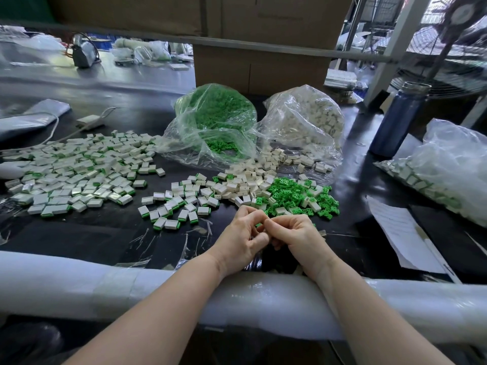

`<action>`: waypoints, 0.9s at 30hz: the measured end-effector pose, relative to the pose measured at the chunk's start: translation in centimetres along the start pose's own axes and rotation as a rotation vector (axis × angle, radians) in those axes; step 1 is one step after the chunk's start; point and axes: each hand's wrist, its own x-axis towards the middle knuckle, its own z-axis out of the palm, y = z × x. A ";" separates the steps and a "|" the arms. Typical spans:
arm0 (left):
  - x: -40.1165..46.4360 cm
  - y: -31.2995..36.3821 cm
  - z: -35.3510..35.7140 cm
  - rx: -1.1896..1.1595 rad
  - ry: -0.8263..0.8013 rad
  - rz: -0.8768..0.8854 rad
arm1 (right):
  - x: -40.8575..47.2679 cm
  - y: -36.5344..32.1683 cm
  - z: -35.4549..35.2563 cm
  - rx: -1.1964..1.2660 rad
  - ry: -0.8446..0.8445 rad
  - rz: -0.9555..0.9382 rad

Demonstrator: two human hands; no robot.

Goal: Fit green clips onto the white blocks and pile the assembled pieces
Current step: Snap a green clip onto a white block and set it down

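My left hand (241,237) and my right hand (297,235) meet fingertip to fingertip low in the middle of the black table, both curled around a small piece that the fingers almost hide; a sliver of green shows between them. Just beyond lies a heap of loose green clips (297,196). Loose white blocks (245,180) spread to its left. Assembled white-and-green pieces form a small group (171,206) and a large pile (79,169) at the left.
An open bag of green clips (216,119) and a bag of white blocks (305,119) stand behind the heaps. A blue bottle (398,119), a bag of assembled pieces (448,169) and a paper sheet (403,233) are on the right. Foam padding (105,283) lines the near edge.
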 end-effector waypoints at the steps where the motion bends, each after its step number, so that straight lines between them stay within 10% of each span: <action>1: 0.0 0.0 0.0 0.000 -0.007 0.001 | 0.0 0.0 0.0 -0.010 0.003 -0.003; 27: 0.1 -0.4 -0.2 -0.011 0.144 -0.039 | 0.0 -0.1 0.2 0.019 0.174 -0.065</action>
